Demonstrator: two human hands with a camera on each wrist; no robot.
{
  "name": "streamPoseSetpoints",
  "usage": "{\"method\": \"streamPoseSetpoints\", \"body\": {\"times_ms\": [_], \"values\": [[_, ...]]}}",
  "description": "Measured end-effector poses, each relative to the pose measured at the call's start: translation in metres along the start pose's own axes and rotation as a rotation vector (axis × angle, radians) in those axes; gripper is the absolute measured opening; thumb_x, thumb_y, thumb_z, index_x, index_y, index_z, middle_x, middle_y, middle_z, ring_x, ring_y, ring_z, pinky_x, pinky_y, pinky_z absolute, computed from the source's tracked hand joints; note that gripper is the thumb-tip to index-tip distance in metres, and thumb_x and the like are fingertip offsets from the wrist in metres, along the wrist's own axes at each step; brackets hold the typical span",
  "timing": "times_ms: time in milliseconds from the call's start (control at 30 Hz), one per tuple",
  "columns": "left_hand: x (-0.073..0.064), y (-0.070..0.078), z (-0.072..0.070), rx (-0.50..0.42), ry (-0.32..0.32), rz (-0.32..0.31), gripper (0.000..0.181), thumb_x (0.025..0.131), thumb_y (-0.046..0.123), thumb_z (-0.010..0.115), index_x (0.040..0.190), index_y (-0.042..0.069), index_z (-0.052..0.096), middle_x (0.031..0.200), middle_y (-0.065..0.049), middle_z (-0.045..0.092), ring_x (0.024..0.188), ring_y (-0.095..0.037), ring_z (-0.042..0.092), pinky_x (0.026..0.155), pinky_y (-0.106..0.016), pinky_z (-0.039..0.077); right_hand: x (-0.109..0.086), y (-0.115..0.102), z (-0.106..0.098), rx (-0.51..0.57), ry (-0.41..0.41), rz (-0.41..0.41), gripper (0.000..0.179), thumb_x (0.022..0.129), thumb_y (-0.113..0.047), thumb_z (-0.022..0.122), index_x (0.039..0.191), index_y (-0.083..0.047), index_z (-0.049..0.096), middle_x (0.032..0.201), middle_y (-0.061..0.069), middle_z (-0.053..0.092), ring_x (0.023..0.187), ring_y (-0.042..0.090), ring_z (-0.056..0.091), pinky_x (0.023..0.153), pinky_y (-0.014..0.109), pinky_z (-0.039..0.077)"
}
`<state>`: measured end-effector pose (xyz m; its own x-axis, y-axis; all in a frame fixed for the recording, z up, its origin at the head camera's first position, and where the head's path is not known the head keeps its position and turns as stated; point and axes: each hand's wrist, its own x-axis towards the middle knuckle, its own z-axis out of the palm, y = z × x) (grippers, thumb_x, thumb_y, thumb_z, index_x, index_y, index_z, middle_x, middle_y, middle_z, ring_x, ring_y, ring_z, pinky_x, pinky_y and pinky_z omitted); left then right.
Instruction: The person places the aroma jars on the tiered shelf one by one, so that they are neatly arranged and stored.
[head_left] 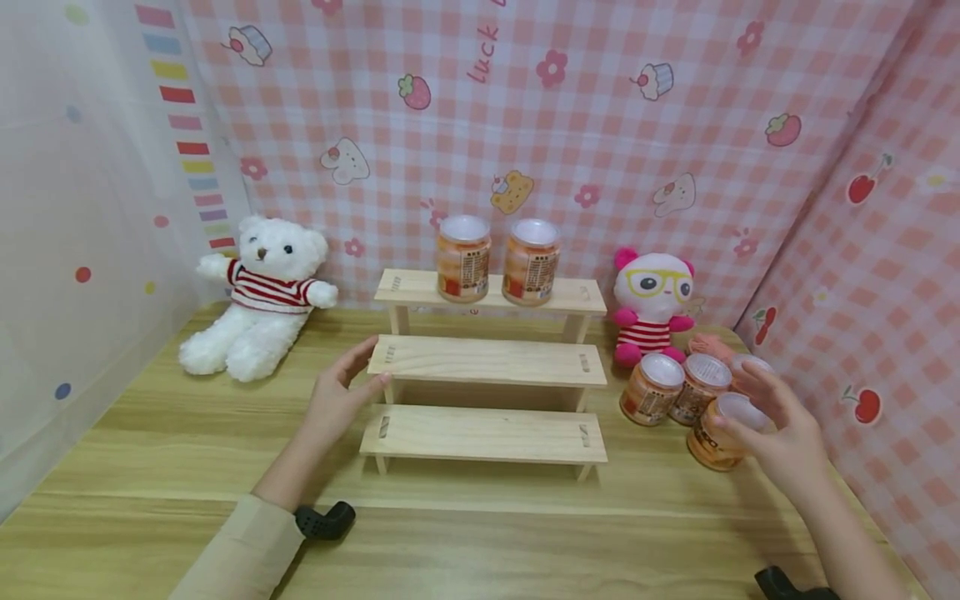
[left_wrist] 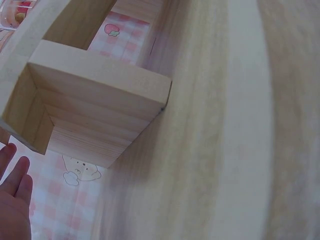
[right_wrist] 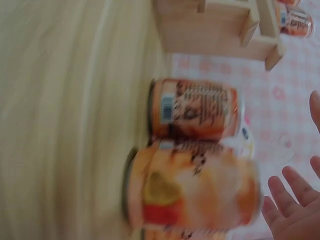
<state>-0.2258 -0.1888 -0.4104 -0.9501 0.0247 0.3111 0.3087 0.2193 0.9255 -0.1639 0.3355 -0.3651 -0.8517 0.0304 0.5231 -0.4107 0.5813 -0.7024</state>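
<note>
My left hand is at the left end of the middle step of a three-tier wooden shelf, thumb towards the front edge and fingers behind. In the left wrist view its fingers look fairly straight beside the board's end. Over on the right, my right hand is spread around the lid of the nearest orange-labelled jar. The right wrist view shows its fingers beyond the lid, apart from the jar. Two matching jars stand upright on the top step.
Several more jars cluster behind the nearest one. A pink-and-white plush toy with yellow glasses sits behind them. A white teddy bear in a striped shirt sits at the left. Pink checked cloth hangs behind the table.
</note>
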Motion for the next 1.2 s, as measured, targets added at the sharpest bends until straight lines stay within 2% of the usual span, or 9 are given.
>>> {"method": "streamPoseSetpoints", "body": {"times_ms": [167, 233, 333, 400, 500, 667, 833, 1033, 1200], "values": [[0.000, 0.002, 0.001, -0.004, -0.002, 0.010, 0.060, 0.089, 0.015, 0.070, 0.143, 0.005, 0.044, 0.145, -0.013, 0.042, 0.134, -0.034, 0.034, 0.107, -0.051, 0.030, -0.005, 0.017, -0.011, -0.049, -0.021, 0.017, 0.074, 0.079, 0.002, 0.076, 0.144, -0.008, 0.042, 0.128, -0.018, 0.052, 0.109, -0.009, 0.045, 0.089, 0.003, 0.033], [-0.002, 0.011, 0.002, -0.012, -0.005, 0.008, 0.060, 0.089, 0.011, 0.069, 0.142, 0.002, 0.044, 0.145, -0.016, 0.041, 0.134, -0.037, 0.034, 0.108, -0.051, 0.029, -0.007, 0.024, -0.015, -0.062, -0.027, 0.032, 0.074, 0.080, 0.001, 0.076, 0.144, -0.007, 0.042, 0.129, -0.017, 0.050, 0.109, -0.009, 0.044, 0.088, 0.003, 0.033], [-0.002, 0.012, 0.002, -0.012, -0.005, 0.009, 0.059, 0.089, 0.011, 0.069, 0.142, 0.001, 0.044, 0.145, -0.016, 0.041, 0.133, -0.037, 0.035, 0.108, -0.050, 0.029, -0.009, 0.033, -0.018, -0.068, -0.025, 0.041, 0.072, 0.079, 0.001, 0.076, 0.143, -0.004, 0.042, 0.127, -0.020, 0.049, 0.108, -0.011, 0.043, 0.088, 0.003, 0.033], [-0.002, 0.012, 0.002, -0.010, -0.003, 0.010, 0.059, 0.089, 0.011, 0.069, 0.142, 0.002, 0.044, 0.145, -0.016, 0.042, 0.133, -0.036, 0.035, 0.108, -0.050, 0.029, -0.010, 0.038, -0.019, -0.063, -0.026, 0.042, 0.072, 0.079, 0.002, 0.076, 0.142, -0.002, 0.042, 0.127, -0.021, 0.049, 0.109, -0.011, 0.043, 0.088, 0.004, 0.034], [0.000, 0.002, 0.001, -0.002, 0.001, 0.019, 0.060, 0.089, 0.016, 0.071, 0.142, 0.004, 0.045, 0.145, -0.013, 0.042, 0.133, -0.035, 0.035, 0.108, -0.050, 0.030, -0.011, 0.044, -0.019, -0.053, -0.042, 0.055, 0.073, 0.078, 0.003, 0.076, 0.142, -0.001, 0.041, 0.128, -0.020, 0.048, 0.108, -0.012, 0.043, 0.087, 0.004, 0.036], [-0.001, 0.001, 0.001, -0.002, 0.000, 0.016, 0.061, 0.089, 0.018, 0.071, 0.142, 0.006, 0.045, 0.145, -0.012, 0.043, 0.134, -0.034, 0.035, 0.108, -0.050, 0.030, -0.014, 0.051, -0.020, -0.045, -0.073, 0.076, 0.077, 0.079, 0.002, 0.076, 0.145, -0.005, 0.038, 0.127, -0.021, 0.047, 0.106, -0.012, 0.043, 0.083, 0.004, 0.038], [-0.001, 0.000, 0.001, -0.005, 0.001, 0.011, 0.061, 0.089, 0.018, 0.071, 0.143, 0.006, 0.045, 0.145, -0.011, 0.042, 0.134, -0.033, 0.035, 0.108, -0.050, 0.030, -0.015, 0.056, -0.017, -0.006, -0.106, 0.060, 0.080, 0.079, 0.005, 0.075, 0.147, -0.005, 0.034, 0.125, -0.019, 0.045, 0.107, -0.011, 0.043, 0.083, 0.004, 0.038], [0.000, 0.000, 0.001, -0.009, 0.006, 0.010, 0.061, 0.088, 0.016, 0.071, 0.142, 0.005, 0.045, 0.145, -0.012, 0.043, 0.134, -0.033, 0.035, 0.108, -0.050, 0.030, -0.014, 0.061, -0.011, 0.031, -0.132, 0.071, 0.080, 0.082, 0.007, 0.071, 0.149, -0.003, 0.028, 0.136, -0.003, 0.042, 0.111, -0.010, 0.042, 0.082, 0.006, 0.042], [0.000, 0.001, 0.001, -0.013, 0.004, 0.017, 0.062, 0.088, 0.016, 0.071, 0.142, 0.005, 0.045, 0.145, -0.013, 0.043, 0.134, -0.034, 0.035, 0.107, -0.051, 0.030, -0.015, 0.063, -0.008, 0.061, -0.131, 0.064, 0.080, 0.080, 0.012, 0.071, 0.148, -0.001, 0.029, 0.132, -0.010, 0.043, 0.109, -0.009, 0.045, 0.078, 0.008, 0.046]]}}
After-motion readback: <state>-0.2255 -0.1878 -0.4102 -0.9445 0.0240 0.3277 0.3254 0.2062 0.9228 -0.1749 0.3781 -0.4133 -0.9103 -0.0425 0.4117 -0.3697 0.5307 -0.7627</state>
